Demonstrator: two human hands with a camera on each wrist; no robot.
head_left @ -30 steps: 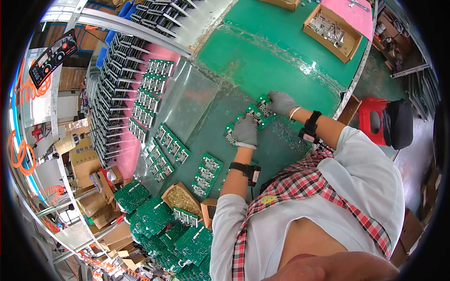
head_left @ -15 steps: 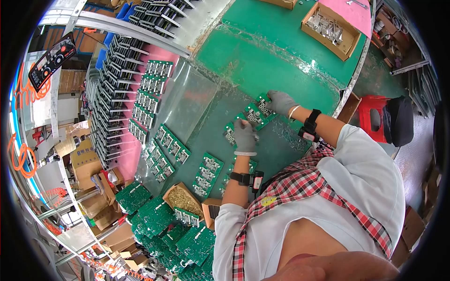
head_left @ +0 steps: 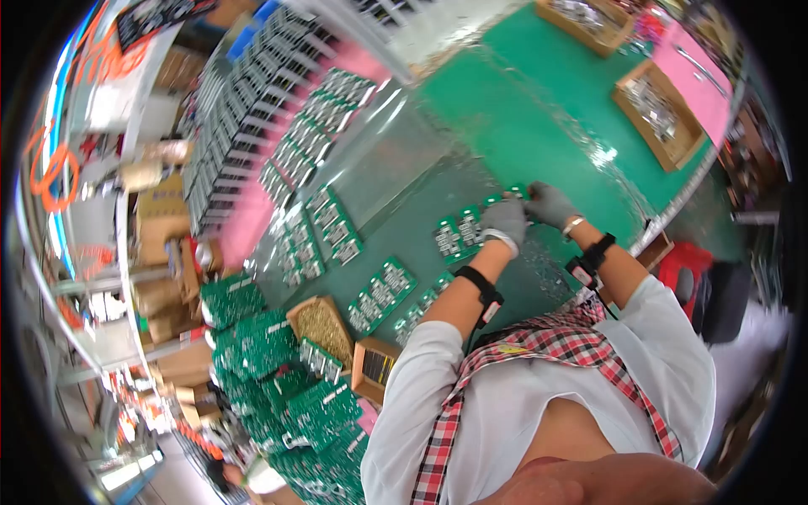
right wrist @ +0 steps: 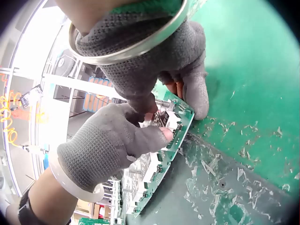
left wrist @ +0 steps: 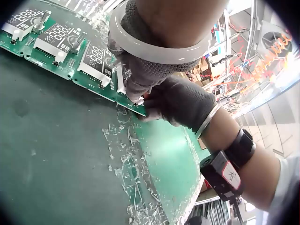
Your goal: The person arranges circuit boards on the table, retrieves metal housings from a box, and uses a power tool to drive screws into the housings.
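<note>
A long green circuit board (left wrist: 70, 70) with a row of white-framed digital displays lies on the dark green mat. In the head view, my gloved left hand (head_left: 505, 220) is over the board's right end, beside my gloved right hand (head_left: 551, 204). The left thumb and finger pinch at the end display (right wrist: 161, 119), bare fingertips showing through the glove. Around the board's end corner, the right hand (right wrist: 154, 65) holds with thumb and fingers. Both hands nearly meet there, covering part of the end module.
More display boards (head_left: 383, 295) lie in rows to the left. Stacked green boards (head_left: 252, 345) stand near a box of small brass-coloured parts (head_left: 324, 328). A cardboard tray of metal parts (head_left: 661, 118) sits at the far right. Clear plastic scraps (left wrist: 133, 178) litter the mat.
My left hand has moved right along the board, from its middle to the end module, close to the right hand. The right hand stays at the board's end. The head view has turned.
</note>
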